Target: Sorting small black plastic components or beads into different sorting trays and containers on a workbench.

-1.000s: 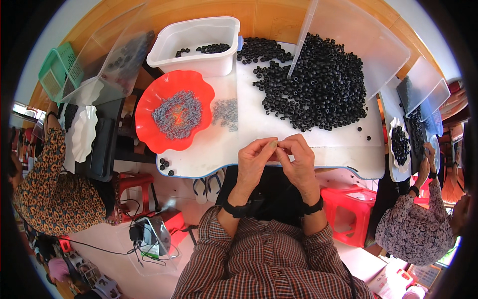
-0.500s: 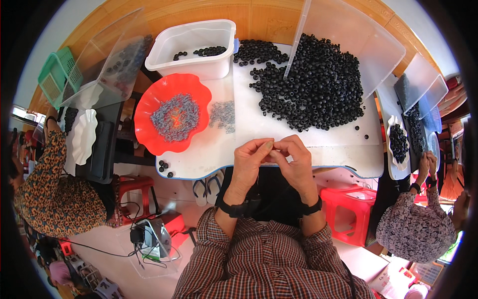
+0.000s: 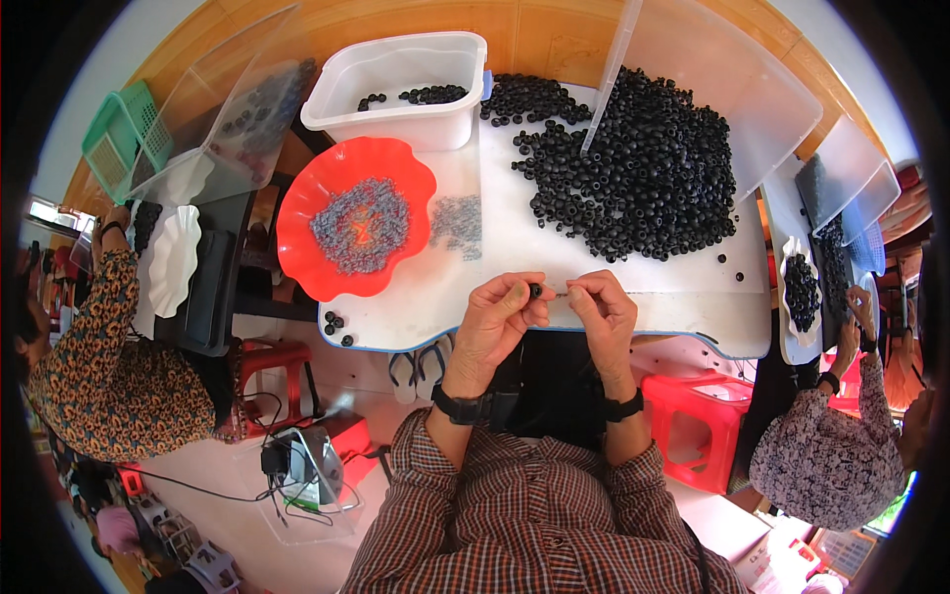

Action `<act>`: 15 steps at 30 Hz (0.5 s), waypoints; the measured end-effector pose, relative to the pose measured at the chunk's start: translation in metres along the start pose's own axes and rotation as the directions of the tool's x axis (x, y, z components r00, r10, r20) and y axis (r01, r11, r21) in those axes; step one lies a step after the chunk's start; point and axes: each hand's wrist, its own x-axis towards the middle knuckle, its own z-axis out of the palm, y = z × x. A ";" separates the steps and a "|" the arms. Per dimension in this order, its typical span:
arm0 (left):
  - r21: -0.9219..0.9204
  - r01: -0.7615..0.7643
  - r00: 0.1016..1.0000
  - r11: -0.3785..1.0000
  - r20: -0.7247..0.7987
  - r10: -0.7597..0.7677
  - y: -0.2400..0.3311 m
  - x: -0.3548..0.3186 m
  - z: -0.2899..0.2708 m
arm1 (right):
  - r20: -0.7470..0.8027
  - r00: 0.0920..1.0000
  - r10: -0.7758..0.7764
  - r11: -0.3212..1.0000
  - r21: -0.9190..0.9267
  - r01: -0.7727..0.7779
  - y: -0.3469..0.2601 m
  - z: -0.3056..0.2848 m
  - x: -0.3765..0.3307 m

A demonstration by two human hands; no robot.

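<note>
My left hand [image 3: 495, 315] pinches a small round black part [image 3: 535, 291] between thumb and fingertips, just over the near edge of the white table. A short way to its right, my right hand [image 3: 606, 309] is closed at the fingertips on a tiny thin piece, too small to name. A large heap of similar black parts [image 3: 643, 188] lies beyond my hands, some with holes showing. Left of them stands a red wavy-edged bowl [image 3: 302, 243] with many tiny grey pieces [image 3: 371, 223] in it. More grey pieces [image 3: 457, 226] are scattered beside the bowl.
A white tub [image 3: 396, 129] with a few black parts stands behind the bowl. A tilted clear plastic box [image 3: 722, 89] leans over the heap. Loose black parts [image 3: 334, 325] lie at the near-left table edge. Co-workers sit at both sides; a red stool [image 3: 698, 421] stands at right.
My hands, joined at the fingertips before, are now apart, and the black part shows in my left fingers. The whole view has shifted slightly.
</note>
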 end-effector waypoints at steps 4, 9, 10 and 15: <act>0.014 -0.006 1.000 1.000 0.026 0.006 -0.001 0.000 -0.002 | -0.001 1.000 0.013 1.000 0.000 -0.013 0.001 0.001 0.000; 0.020 -0.023 0.999 1.000 0.037 0.022 -0.003 0.000 -0.002 | -0.005 1.000 0.027 1.000 -0.005 -0.027 -0.001 0.003 0.000; 0.032 -0.027 0.999 0.999 0.029 0.026 -0.003 0.000 -0.003 | -0.003 1.000 0.017 1.000 -0.018 -0.017 0.000 0.003 0.000; -0.025 -0.008 1.000 1.000 -0.026 0.008 -0.003 0.001 0.001 | 0.004 1.000 0.005 0.999 -0.047 -0.005 -0.002 0.003 0.000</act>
